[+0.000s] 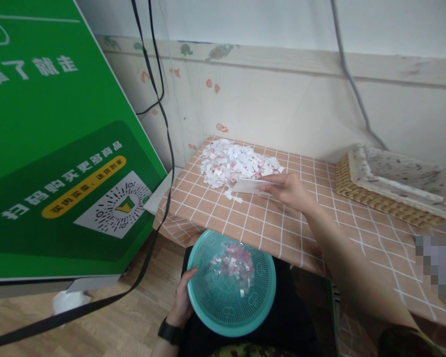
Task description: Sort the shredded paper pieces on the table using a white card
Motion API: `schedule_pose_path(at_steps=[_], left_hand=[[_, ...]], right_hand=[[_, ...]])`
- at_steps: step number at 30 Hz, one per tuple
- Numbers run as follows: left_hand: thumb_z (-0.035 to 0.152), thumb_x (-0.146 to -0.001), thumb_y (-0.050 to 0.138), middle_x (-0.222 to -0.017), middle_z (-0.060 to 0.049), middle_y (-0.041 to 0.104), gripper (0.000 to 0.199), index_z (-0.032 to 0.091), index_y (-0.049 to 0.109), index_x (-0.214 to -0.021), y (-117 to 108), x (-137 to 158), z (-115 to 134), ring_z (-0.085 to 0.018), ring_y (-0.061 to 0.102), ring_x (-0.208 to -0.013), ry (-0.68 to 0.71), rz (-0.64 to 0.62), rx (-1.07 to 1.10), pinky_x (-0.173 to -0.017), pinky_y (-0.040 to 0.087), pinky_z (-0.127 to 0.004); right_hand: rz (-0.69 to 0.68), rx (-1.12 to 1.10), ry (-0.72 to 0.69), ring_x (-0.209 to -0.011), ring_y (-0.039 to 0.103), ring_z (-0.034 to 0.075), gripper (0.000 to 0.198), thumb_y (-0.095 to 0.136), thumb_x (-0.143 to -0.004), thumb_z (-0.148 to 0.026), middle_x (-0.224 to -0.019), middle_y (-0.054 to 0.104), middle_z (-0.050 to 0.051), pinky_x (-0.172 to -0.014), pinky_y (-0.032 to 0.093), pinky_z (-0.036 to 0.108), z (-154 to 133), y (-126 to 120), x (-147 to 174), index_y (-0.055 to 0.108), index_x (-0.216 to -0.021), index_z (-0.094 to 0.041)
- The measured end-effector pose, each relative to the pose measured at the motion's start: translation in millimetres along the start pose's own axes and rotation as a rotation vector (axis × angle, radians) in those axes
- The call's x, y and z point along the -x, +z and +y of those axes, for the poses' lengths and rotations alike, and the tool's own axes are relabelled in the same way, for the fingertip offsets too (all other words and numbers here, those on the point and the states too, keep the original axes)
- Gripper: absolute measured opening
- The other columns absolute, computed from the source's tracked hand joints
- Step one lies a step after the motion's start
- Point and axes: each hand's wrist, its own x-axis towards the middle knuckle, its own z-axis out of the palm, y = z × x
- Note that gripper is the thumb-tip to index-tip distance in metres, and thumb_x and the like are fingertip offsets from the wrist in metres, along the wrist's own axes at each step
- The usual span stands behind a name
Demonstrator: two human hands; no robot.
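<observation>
With my right hand (288, 191) I grip a flat white card (250, 186), its far end touching the near side of a heap of small white and pinkish paper scraps (234, 161) on the table. A few scraps lie loose just in front of the card. Below the table's front edge, my left hand (186, 287) holds the left rim of a round teal plastic basket (228, 310) above my lap. Inside the basket is a smaller pile of pink and clear-looking scraps (236, 263). Most of the left fingers are hidden under the basket.
A brown checked tablecloth (215, 213) covers the table against the wall. At the right stands a cloth-lined wicker basket (379, 196). A large green sign (59, 124) fills the left side, and a black strap (159, 218) hangs in front of it.
</observation>
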Motion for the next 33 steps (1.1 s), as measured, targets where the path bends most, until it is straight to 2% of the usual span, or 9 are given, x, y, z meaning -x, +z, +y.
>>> schedule_pose_path(at_steps=[3, 9, 14, 19, 25, 33], left_hand=[[0.029, -0.07, 0.065, -0.075, -0.009, 0.074, 0.023, 0.01, 0.073, -0.08, -1.3, -1.0, -0.6, -0.023, 0.068, -0.07, -0.021, -0.012, 0.021, -0.077, 0.051, -0.036], [0.027, -0.07, 0.065, -0.071, -0.007, 0.074, 0.02, 0.011, 0.073, -0.078, -2.1, -1.5, -1.5, -0.022, 0.067, -0.065, -0.003, -0.017, 0.029, -0.073, 0.051, -0.035], [0.028, -0.069, 0.066, -0.072, -0.008, 0.074, 0.022, 0.01, 0.073, -0.079, -2.3, -1.7, -1.2, -0.022, 0.067, -0.064, -0.007, -0.027, 0.022, -0.071, 0.051, -0.035], [0.028, -0.068, 0.067, -0.072, -0.008, 0.074, 0.021, 0.011, 0.073, -0.078, 0.7, 0.3, 0.3, -0.023, 0.066, -0.062, 0.004, -0.009, 0.018, -0.066, 0.051, -0.034], [0.029, -0.066, 0.068, -0.072, -0.008, 0.074, 0.022, 0.011, 0.073, -0.078, 1.2, 0.6, 0.8, -0.023, 0.067, -0.062, -0.005, 0.031, -0.006, -0.069, 0.051, -0.036], [0.029, -0.067, 0.067, -0.071, -0.008, 0.074, 0.022, 0.01, 0.073, -0.078, -1.1, -1.1, -0.3, -0.023, 0.067, -0.063, 0.008, 0.008, 0.001, -0.071, 0.052, -0.036]], right_hand=[[0.059, 0.059, 0.001, -0.082, 0.065, 0.02, 0.023, 0.059, -0.081, -0.031, -0.095, 0.071, 0.004, -0.075, 0.05, 0.036, 3.0, 4.5, -0.4, 0.07, -0.099, -0.024], [-0.017, 0.015, -0.027, -0.077, 0.065, 0.018, 0.021, 0.059, -0.081, -0.03, -0.09, 0.072, 0.002, -0.068, 0.05, 0.032, 0.8, 6.1, -0.8, 0.071, -0.097, -0.023], [0.02, 0.018, -0.019, -0.08, 0.065, 0.019, 0.021, 0.06, -0.079, -0.029, -0.092, 0.072, 0.002, -0.072, 0.05, 0.033, -1.4, 3.1, -0.9, 0.071, -0.096, -0.023], [-0.076, -0.042, 0.003, -0.077, 0.065, 0.018, 0.022, 0.06, -0.079, -0.028, -0.09, 0.072, 0.002, -0.069, 0.051, 0.031, -3.6, 1.9, -0.3, 0.071, -0.097, -0.023], [-0.023, -0.007, 0.012, -0.076, 0.065, 0.019, 0.022, 0.06, -0.079, -0.031, -0.089, 0.072, 0.003, -0.067, 0.051, 0.032, -4.1, 1.5, -0.4, 0.072, -0.095, -0.023], [-0.024, -0.026, -0.025, -0.08, 0.065, 0.017, 0.023, 0.057, -0.082, -0.031, -0.093, 0.071, 0.0, -0.072, 0.052, 0.032, -3.5, 12.8, -0.9, 0.069, -0.1, -0.025]])
